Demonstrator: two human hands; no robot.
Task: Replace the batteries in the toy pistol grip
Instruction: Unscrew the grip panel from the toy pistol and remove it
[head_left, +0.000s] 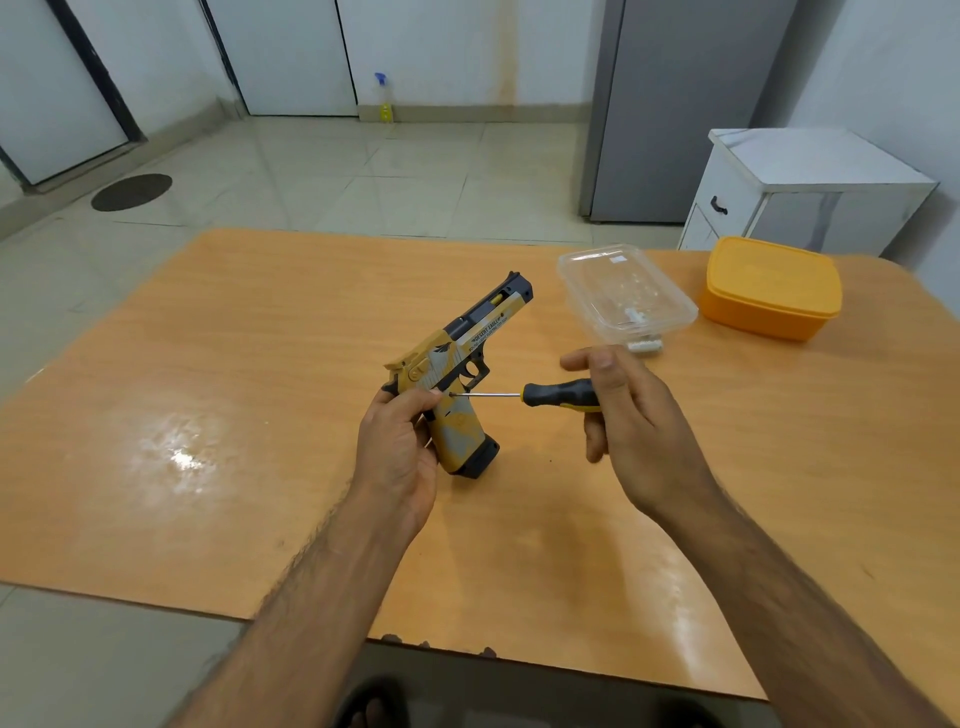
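My left hand grips the yellow, grey and black toy pistol by the back of its grip, muzzle pointing up and away. My right hand holds a small screwdriver by its black and yellow handle. The thin metal shaft runs level to the left, and its tip touches the side of the grip just under the trigger guard. A pair of white batteries lies on the table just behind my right hand, by the clear box.
A clear plastic box stands behind my right hand on the orange wooden table, with an orange lidded container to its right. A white cabinet and a grey fridge stand beyond the table's far right.
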